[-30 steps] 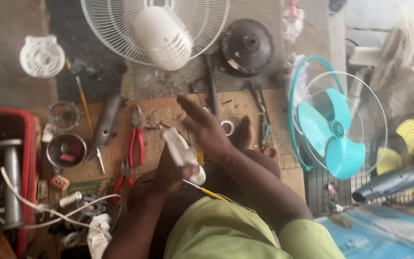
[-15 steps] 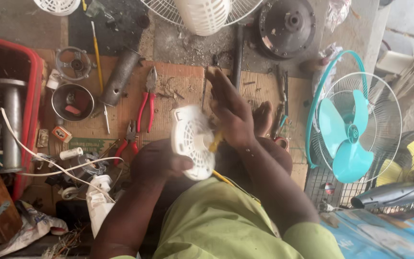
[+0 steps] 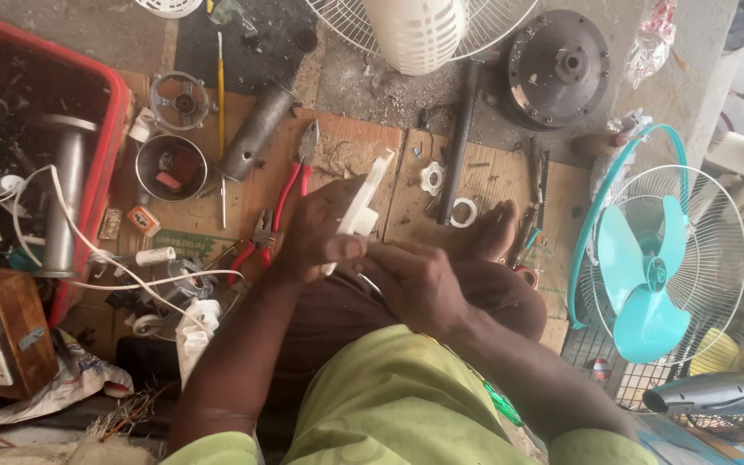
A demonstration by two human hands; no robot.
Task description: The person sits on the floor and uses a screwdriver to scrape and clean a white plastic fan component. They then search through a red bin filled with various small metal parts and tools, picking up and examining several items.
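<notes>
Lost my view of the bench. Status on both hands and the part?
Left hand grips white plastic fan cover, held edge-on. Right hand at its lower end. Red-handled pliers lie beside, not obstructing.

Soft daylight is filling the scene; the top right corner is glowing very bright; shadows are staying faint; the hands (image 3: 372,258) are looking slightly blurry; the edges are bending a little.
</notes>
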